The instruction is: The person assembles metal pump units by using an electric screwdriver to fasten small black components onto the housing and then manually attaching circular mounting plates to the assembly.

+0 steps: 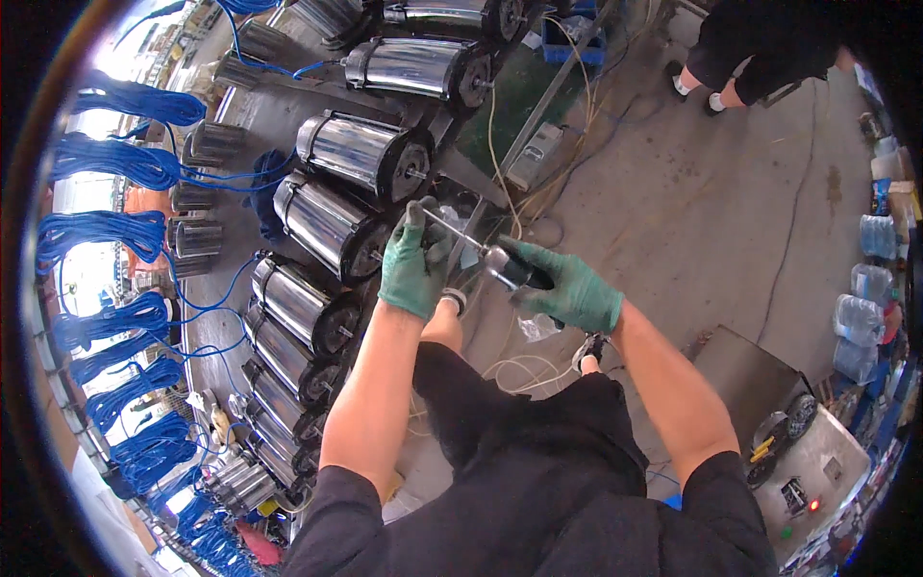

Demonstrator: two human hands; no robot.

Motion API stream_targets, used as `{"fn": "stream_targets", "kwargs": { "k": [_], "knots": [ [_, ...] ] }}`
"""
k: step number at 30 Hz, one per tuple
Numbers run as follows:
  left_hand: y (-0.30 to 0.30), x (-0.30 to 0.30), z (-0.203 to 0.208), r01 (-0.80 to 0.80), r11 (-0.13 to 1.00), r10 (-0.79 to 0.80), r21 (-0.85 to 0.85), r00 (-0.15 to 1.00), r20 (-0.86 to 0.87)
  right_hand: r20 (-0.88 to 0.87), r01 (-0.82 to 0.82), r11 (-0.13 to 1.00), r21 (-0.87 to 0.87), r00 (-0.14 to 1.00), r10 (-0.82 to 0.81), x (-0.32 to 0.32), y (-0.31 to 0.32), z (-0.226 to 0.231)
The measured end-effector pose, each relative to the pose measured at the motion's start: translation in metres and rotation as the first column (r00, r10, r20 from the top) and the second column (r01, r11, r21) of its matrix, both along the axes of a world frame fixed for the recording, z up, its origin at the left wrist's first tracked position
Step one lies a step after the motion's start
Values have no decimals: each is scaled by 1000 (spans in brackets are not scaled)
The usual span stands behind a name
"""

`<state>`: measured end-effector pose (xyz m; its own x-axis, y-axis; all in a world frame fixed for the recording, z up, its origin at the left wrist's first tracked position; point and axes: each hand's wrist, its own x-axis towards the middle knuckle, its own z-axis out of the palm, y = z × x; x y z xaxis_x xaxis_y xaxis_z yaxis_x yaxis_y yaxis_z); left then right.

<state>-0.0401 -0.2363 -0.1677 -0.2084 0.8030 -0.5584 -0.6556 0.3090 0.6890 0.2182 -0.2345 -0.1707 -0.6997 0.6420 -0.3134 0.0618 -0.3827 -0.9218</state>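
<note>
My right hand (pixel 567 288), in a green glove, is wrapped around a power screwdriver (pixel 507 266) with a dark grip and a silver front. Its long thin bit slants up and left toward my left hand (pixel 411 262). That hand, gloved in green too, has its fingers closed near the tip of the bit; whatever they pinch is too small to make out. Just left of it lies a shiny cylindrical motor (pixel 322 226), its dark end and shaft facing my hands. Another polished motor (pixel 351 152) lies beyond it, in a row of several alike.
Coils of blue cable (pixel 101 240) hang along the left, with leads running to the motors. Pale hoses (pixel 524 370) trail over the floor around my feet. A person (pixel 760 48) is at the far right. A metal box (pixel 750 375) stands at the right, and plastic bottles (pixel 859 320) line the edge.
</note>
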Motion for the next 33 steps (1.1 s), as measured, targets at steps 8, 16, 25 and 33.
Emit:
{"fn": "stream_targets", "kwargs": {
  "k": [8,16,25,33],
  "knots": [
    [43,-30,-23,42,973,-93,-229,971,-220,78,-11,999,47,997,7,-26,44,-20],
    [56,-41,-34,22,961,-84,-277,973,-214,178,-72,982,174,983,41,-39,68,-24],
    [60,-40,-35,3,959,-79,-283,963,-259,259,-131,974,184,963,81,-42,81,-16],
    [61,-36,-32,-5,957,-61,-291,974,-217,286,-194,920,339,953,96,-38,98,6]
  ]
}}
